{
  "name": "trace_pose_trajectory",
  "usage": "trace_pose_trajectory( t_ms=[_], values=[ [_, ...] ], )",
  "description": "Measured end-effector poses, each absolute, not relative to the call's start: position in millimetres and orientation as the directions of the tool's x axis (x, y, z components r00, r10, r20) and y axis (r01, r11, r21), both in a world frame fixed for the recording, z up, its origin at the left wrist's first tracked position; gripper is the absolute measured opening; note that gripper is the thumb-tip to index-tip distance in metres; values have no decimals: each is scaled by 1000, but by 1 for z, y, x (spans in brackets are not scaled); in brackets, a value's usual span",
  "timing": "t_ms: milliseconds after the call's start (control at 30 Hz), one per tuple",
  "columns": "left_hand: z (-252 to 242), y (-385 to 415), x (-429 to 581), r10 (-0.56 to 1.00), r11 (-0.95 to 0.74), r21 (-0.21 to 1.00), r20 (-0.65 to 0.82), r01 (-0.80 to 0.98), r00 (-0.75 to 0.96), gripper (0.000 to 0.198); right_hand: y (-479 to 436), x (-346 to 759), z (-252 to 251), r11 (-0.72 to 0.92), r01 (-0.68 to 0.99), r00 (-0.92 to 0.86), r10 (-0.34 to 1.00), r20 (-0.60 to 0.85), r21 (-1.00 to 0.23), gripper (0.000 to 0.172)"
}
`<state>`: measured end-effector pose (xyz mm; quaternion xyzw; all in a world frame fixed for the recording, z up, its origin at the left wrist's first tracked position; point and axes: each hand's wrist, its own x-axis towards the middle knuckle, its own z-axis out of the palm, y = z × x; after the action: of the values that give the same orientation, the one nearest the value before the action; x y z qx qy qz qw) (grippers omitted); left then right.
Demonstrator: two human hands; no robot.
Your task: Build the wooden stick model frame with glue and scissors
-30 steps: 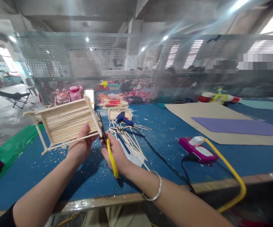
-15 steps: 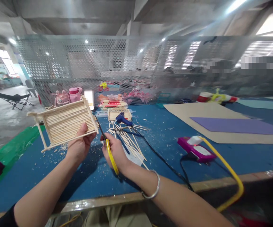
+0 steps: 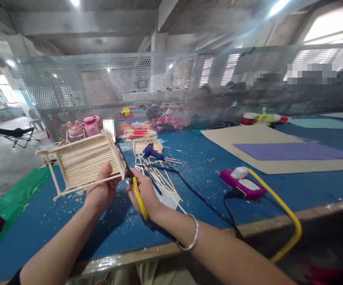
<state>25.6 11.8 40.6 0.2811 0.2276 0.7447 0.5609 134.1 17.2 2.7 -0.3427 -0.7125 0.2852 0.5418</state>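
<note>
My left hand (image 3: 101, 192) grips a small frame of pale wooden sticks (image 3: 85, 162) by its lower right part, thumb on the slatted panel. The frame is tilted above the table, with its leg-like sticks toward the left. My right hand (image 3: 143, 194) is closed on scissors (image 3: 138, 198) with a yellow handle. Their thin dark blade points up and left, beside the frame's right edge. Whether the blade touches a stick I cannot tell. Behind my right hand, loose sticks (image 3: 167, 180) lie scattered near a blue glue gun (image 3: 153, 151).
A second stick piece (image 3: 138, 147) and a bundle of red-marked sticks (image 3: 138, 133) lie farther back. Pink bottles (image 3: 91, 127) stand back left. A purple power strip (image 3: 242, 184) with a yellow cable (image 3: 281, 204) and purple sheet (image 3: 293, 151) are right. A perforated screen (image 3: 115, 87) stands behind.
The view has shifted slightly. The frame has turned a little, and the scissors' blade stays at its right edge. Both hands keep their hold.
</note>
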Motion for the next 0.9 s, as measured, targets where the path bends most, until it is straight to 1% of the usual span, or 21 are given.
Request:
trace_pose_trajectory(
  t_ms=[100, 167, 300, 467, 567, 633, 767, 900],
  values=[
    [40, 13, 26, 969, -239, 648, 115, -723, -217, 8, 23, 129, -2, 582, 115, -182, 809, 559, -805, 24],
    [39, 14, 25, 975, -208, 654, 83, -727, -205, 4, 26, 127, -4, 564, 67, -197, 817, 543, -823, 30],
    [37, 17, 23, 967, -243, 656, 110, -715, -229, 7, 26, 131, -2, 572, 82, -276, 800, 533, -816, 40],
    [33, 20, 21, 956, -291, 684, 179, -669, -233, 17, 22, 136, 3, 549, 44, -339, 794, 504, -835, 37],
    [32, 20, 23, 952, -305, 686, 197, -661, -235, 21, 19, 137, 3, 547, 42, -326, 799, 506, -836, 35],
    [32, 18, 24, 952, -305, 687, 205, -659, -227, 23, 18, 137, 4, 549, 73, -290, 810, 509, -832, 31],
    [32, 14, 27, 963, -269, 695, 192, -667, -189, 19, 15, 135, 7, 565, 128, -212, 819, 534, -815, 28],
    [35, 15, 27, 969, -242, 657, 124, -714, -214, 8, 20, 129, 6, 541, 121, -189, 835, 516, -832, 27]
  ],
)
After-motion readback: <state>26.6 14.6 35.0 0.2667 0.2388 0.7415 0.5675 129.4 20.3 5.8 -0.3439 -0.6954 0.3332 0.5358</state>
